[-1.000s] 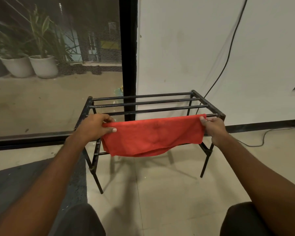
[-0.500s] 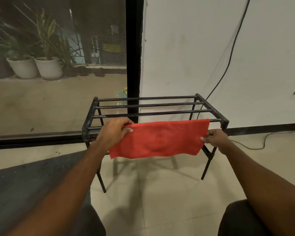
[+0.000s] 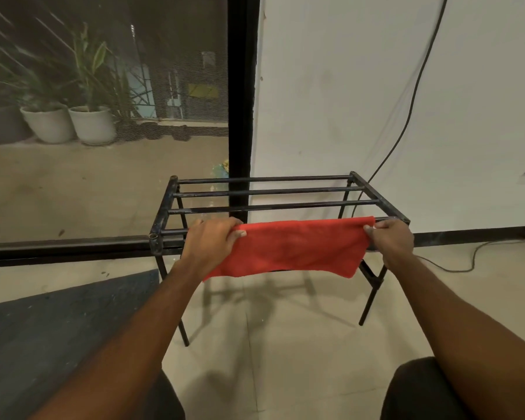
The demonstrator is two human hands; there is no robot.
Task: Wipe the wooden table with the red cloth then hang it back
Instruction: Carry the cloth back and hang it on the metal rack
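By a white wall (image 3: 346, 86) stands a black metal rack (image 3: 264, 191). A soft red cloth (image 3: 294, 248) lies sideways along its front bar; the left hand (image 3: 209, 242) and right hand (image 3: 391, 237) pinch its top corners.

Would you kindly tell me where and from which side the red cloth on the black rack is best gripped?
Take the red cloth by its two top corners, one hand at each end, coming from the near side. It hangs spread flat over the nearest bar of the rack, so end grips should keep it taut. The left hand and right hand pinch it there.
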